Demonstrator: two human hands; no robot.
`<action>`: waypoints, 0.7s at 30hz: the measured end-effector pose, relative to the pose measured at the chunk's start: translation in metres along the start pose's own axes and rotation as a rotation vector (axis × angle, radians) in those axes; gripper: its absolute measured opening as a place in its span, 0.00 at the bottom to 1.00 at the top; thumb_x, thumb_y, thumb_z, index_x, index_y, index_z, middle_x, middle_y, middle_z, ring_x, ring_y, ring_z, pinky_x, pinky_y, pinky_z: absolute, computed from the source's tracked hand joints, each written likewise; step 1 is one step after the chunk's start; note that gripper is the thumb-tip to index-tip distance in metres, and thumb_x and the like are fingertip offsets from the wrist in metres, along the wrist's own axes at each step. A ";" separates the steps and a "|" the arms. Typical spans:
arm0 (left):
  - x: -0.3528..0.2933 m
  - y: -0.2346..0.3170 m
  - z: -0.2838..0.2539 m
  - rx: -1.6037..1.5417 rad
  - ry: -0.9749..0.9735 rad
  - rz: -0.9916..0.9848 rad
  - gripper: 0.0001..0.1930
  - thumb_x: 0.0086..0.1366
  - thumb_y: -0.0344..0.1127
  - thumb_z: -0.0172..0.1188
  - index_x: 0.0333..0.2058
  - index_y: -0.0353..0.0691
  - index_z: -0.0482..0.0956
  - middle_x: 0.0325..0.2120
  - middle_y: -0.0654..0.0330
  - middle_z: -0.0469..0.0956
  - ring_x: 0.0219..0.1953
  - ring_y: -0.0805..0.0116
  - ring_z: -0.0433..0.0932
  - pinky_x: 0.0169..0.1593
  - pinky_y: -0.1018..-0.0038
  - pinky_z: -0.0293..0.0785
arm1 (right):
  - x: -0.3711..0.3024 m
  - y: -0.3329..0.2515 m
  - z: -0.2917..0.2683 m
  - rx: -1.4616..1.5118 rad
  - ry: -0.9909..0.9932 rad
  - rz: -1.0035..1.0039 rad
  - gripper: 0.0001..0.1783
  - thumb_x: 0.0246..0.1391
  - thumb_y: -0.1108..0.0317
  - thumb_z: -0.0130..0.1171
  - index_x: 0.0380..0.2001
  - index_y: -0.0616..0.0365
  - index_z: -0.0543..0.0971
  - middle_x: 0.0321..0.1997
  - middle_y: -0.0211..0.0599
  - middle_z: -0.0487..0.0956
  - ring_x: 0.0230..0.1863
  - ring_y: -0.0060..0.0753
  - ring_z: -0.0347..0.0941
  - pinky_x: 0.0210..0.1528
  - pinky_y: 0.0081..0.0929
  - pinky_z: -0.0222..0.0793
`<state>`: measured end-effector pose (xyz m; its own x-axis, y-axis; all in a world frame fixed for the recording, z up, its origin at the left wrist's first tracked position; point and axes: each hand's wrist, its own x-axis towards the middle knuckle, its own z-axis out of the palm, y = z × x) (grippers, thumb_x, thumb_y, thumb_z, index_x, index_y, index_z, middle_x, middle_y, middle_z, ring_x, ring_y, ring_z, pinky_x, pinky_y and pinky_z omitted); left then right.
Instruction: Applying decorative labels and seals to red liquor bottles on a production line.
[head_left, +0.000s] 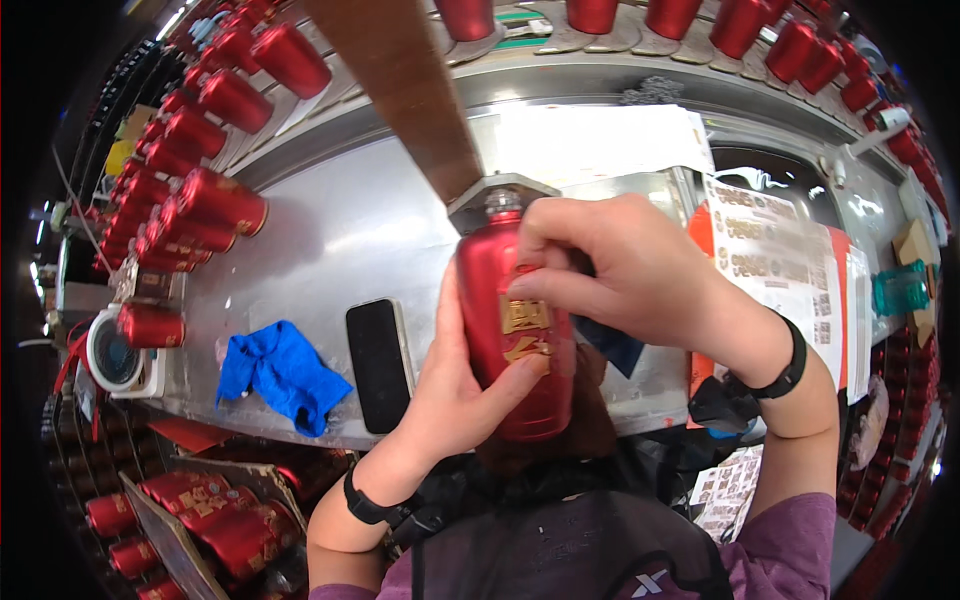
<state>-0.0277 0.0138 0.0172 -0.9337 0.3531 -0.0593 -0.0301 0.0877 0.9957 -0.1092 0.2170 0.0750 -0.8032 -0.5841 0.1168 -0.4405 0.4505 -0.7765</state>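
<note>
A glossy red bottle (486, 262) with raised gold lettering on its front leans in front of me, its bare metal-ringed neck pointing away. My left hand (452, 382) wraps round its left side, with the thumb pressed on the lower gold characters. Over the upper part of the bottle, my right hand (620, 262) is closed in a pinch, fingertips at the lettering's top end. Whatever lies between those fingertips is too small to make out. A dark blue cloth (612, 347) shows partly behind the bottle.
A black phone (379, 366) and a bright blue cloth (282, 375) lie left on the metal table. Printed sheets (765, 270) with gold designs lie right. Red bottles (220, 203) stand at left; more line the conveyor (610, 32) at the back. A brown post (405, 90) rises beyond the bottle.
</note>
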 end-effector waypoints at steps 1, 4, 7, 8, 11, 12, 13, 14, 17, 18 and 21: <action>0.000 0.001 0.000 0.016 0.008 -0.008 0.50 0.63 0.30 0.62 0.72 0.35 0.33 0.63 0.48 0.63 0.63 0.61 0.67 0.65 0.64 0.64 | -0.001 0.000 0.001 -0.029 0.038 -0.047 0.11 0.54 0.64 0.66 0.30 0.57 0.76 0.20 0.35 0.76 0.22 0.38 0.74 0.27 0.30 0.67; -0.003 0.000 0.001 -0.043 0.075 -0.089 0.48 0.61 0.29 0.63 0.71 0.34 0.37 0.62 0.49 0.63 0.63 0.62 0.67 0.64 0.65 0.65 | -0.002 0.007 0.010 -0.030 0.125 -0.108 0.12 0.53 0.62 0.66 0.32 0.56 0.74 0.22 0.39 0.79 0.26 0.47 0.78 0.27 0.36 0.69; -0.003 0.007 0.000 -0.058 0.103 -0.128 0.48 0.59 0.27 0.62 0.71 0.35 0.40 0.62 0.50 0.63 0.62 0.63 0.68 0.64 0.66 0.66 | -0.004 0.003 0.011 -0.015 0.150 -0.025 0.13 0.53 0.62 0.65 0.35 0.57 0.73 0.22 0.39 0.79 0.25 0.47 0.77 0.28 0.37 0.69; -0.002 0.007 0.000 -0.034 0.111 -0.150 0.48 0.58 0.26 0.62 0.71 0.35 0.41 0.62 0.50 0.63 0.62 0.63 0.68 0.64 0.66 0.66 | -0.004 0.002 0.010 -0.029 0.164 0.003 0.14 0.53 0.62 0.65 0.36 0.57 0.73 0.21 0.38 0.79 0.25 0.48 0.77 0.28 0.38 0.69; 0.002 0.006 0.000 -0.163 0.165 -0.116 0.46 0.60 0.28 0.59 0.72 0.36 0.43 0.62 0.49 0.65 0.62 0.61 0.69 0.64 0.66 0.67 | -0.008 0.012 0.007 -0.063 0.284 0.023 0.18 0.54 0.60 0.65 0.42 0.57 0.74 0.24 0.38 0.79 0.25 0.46 0.76 0.27 0.38 0.69; 0.005 0.006 0.000 -0.168 0.200 -0.082 0.45 0.61 0.30 0.60 0.72 0.36 0.43 0.62 0.49 0.65 0.61 0.60 0.69 0.63 0.66 0.67 | -0.010 0.015 0.004 -0.048 0.325 0.050 0.19 0.55 0.59 0.65 0.45 0.57 0.74 0.26 0.38 0.80 0.25 0.45 0.76 0.27 0.38 0.69; 0.007 0.012 -0.003 -0.184 0.200 -0.090 0.45 0.63 0.35 0.61 0.72 0.36 0.43 0.62 0.47 0.64 0.61 0.61 0.69 0.63 0.66 0.68 | -0.012 0.019 0.005 -0.033 0.306 0.062 0.29 0.54 0.55 0.67 0.53 0.59 0.73 0.35 0.40 0.81 0.24 0.38 0.76 0.28 0.33 0.70; 0.010 0.015 -0.004 -0.195 0.217 -0.089 0.43 0.65 0.33 0.61 0.72 0.36 0.44 0.62 0.46 0.65 0.61 0.62 0.70 0.62 0.67 0.68 | -0.016 0.019 0.006 -0.036 0.304 0.061 0.29 0.54 0.55 0.67 0.53 0.59 0.73 0.35 0.40 0.81 0.24 0.38 0.76 0.28 0.33 0.70; 0.015 0.018 0.000 -0.143 0.289 -0.094 0.39 0.67 0.28 0.58 0.71 0.36 0.47 0.61 0.47 0.66 0.60 0.63 0.71 0.61 0.68 0.69 | -0.024 0.010 0.012 0.268 0.105 0.202 0.44 0.51 0.50 0.71 0.65 0.61 0.66 0.49 0.45 0.78 0.25 0.22 0.75 0.31 0.20 0.71; 0.015 0.016 0.000 -0.175 0.276 -0.072 0.37 0.67 0.27 0.57 0.71 0.36 0.49 0.60 0.47 0.67 0.59 0.63 0.71 0.61 0.68 0.70 | -0.027 0.014 0.016 0.277 0.093 0.191 0.44 0.51 0.50 0.71 0.65 0.61 0.66 0.49 0.45 0.78 0.25 0.22 0.75 0.31 0.20 0.71; 0.018 0.015 0.002 -0.257 0.241 -0.050 0.34 0.69 0.28 0.56 0.69 0.36 0.52 0.59 0.50 0.69 0.59 0.66 0.71 0.61 0.69 0.69 | -0.037 0.030 0.026 0.334 0.172 0.322 0.42 0.51 0.56 0.72 0.64 0.61 0.67 0.50 0.41 0.80 0.25 0.14 0.71 0.30 0.18 0.69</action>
<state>-0.0440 0.0234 0.0304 -0.9853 0.1212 -0.1205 -0.1381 -0.1489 0.9792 -0.0824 0.2353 0.0313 -0.9442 -0.3187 -0.0828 -0.0294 0.3321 -0.9428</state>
